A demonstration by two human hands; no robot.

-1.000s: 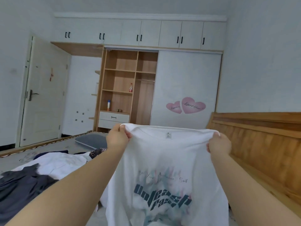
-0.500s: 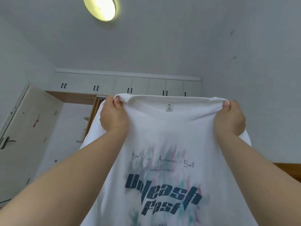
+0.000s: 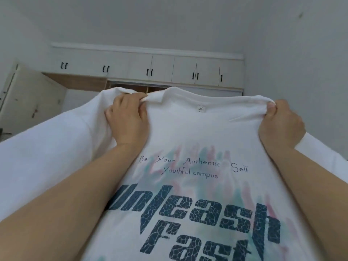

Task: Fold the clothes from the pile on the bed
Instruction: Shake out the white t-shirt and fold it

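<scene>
In front of the far cupboards [image 3: 146, 69], left hand [image 3: 128, 117] and right hand [image 3: 280, 123] each grasp the white T-shirt [image 3: 188, 132] shoulders; an uneven grip would likely skew its fold.

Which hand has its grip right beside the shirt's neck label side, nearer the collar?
The left hand: it pinches the white T-shirt at the collar edge; the right hand holds the shoulder.

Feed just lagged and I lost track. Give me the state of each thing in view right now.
white printed T-shirt: held up and spread, print and neck label facing the camera
left hand: grips the shirt's top edge beside the collar
right hand: grips the shirt's top edge at the shoulder
upper cabinet doors: closed
room door: open
</scene>
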